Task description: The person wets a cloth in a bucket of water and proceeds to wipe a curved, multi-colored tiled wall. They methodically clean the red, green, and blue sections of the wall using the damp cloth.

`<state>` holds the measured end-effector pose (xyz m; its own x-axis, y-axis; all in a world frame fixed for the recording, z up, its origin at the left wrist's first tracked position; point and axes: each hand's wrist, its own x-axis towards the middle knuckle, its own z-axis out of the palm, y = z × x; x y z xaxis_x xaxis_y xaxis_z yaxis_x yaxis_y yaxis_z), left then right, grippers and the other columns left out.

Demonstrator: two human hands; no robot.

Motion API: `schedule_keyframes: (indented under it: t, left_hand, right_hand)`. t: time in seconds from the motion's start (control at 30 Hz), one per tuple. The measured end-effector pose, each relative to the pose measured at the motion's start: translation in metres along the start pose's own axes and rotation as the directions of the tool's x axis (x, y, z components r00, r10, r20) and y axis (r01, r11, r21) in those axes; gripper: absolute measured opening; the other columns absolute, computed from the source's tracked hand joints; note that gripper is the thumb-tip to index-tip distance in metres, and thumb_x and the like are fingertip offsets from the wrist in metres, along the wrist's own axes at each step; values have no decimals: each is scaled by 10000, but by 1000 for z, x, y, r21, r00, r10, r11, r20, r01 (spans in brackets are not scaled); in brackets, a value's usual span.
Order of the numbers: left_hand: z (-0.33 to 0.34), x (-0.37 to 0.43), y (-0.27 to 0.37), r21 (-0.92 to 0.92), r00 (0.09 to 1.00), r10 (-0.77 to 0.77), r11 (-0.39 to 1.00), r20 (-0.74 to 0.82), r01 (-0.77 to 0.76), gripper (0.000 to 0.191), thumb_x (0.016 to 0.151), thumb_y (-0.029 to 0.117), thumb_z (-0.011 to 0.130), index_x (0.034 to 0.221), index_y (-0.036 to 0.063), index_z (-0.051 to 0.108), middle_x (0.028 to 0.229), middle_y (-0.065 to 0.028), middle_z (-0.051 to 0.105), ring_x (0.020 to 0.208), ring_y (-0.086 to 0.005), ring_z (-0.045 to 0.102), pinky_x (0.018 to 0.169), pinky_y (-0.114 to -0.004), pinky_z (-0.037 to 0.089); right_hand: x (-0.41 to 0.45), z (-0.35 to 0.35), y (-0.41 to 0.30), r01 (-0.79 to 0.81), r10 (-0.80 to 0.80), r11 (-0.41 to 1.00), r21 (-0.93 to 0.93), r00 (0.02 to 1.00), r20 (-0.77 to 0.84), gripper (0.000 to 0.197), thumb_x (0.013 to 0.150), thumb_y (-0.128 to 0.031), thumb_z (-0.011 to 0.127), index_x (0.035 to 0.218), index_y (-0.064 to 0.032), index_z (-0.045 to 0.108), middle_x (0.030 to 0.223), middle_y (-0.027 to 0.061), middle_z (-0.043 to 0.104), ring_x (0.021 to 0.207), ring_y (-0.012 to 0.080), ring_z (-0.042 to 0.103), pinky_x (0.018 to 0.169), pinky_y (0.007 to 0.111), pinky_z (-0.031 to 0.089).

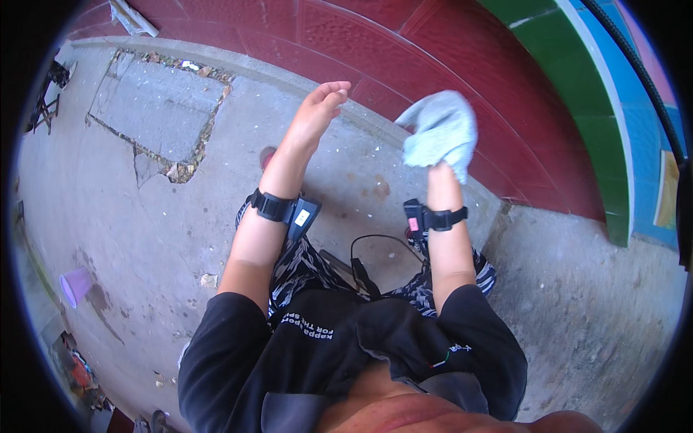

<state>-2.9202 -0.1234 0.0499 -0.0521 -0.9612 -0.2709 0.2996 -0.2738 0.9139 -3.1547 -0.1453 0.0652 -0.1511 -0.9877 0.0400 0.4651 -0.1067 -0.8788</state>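
A light blue cloth [441,130] covers my right hand [445,154], with a fold spreading up and to the left, a little blurred. It is in front of the dark red tiled wall [346,46]; whether it touches the tiles I cannot tell. The cloth hides my right fingers. My left hand [325,103] is raised near the foot of the same wall, holding nothing, its fingers partly bent and the thumb side turned right. Both forearms wear black straps with small black devices [303,217].
Green tiles [590,135] and a blue painted part border the red wall at right. A purple bucket [77,287] stands on the concrete floor at left. A cracked slab [157,103] with dry leaves lies upper left. A black cable [379,236] loops between my legs.
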Motion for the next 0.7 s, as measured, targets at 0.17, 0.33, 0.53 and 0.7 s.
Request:
schedule_keyframes:
  t: [0.17,0.33,0.53,0.7]
  left_hand:
    - [-5,-2,5,-82,1000,-6,997,25,8,299,903,192,444,1152,51,528,1177,-68,547,1110,-177,495,957,-327,367]
    - [-8,-2,7,-137,1000,-25,990,-15,22,303,900,174,440,1150,26,526,1166,-92,554,1105,-187,504,952,-331,376]
    - [-2,2,6,-153,999,-47,987,-19,43,297,895,179,445,1134,31,539,1142,-79,567,1086,-175,511,939,-319,378]
    - [2,3,10,-98,999,-42,994,-20,40,301,901,160,429,1146,15,528,1160,-103,562,1095,-191,515,941,-329,387]
  right_hand:
    - [68,-7,-63,15,-61,962,272,985,160,293,887,-194,466,1091,10,523,1038,160,573,927,267,559,814,362,474]
    - [75,-6,-43,-53,-10,939,339,983,181,422,857,-349,504,1132,-30,525,1142,132,554,1074,257,504,924,375,409]
    - [78,-15,40,-49,81,983,-176,981,177,226,812,-246,512,930,-91,626,915,73,634,895,230,586,840,350,446]
    - [84,-20,88,442,440,326,-836,712,547,250,823,-206,495,814,22,599,896,186,619,887,295,598,789,380,476]
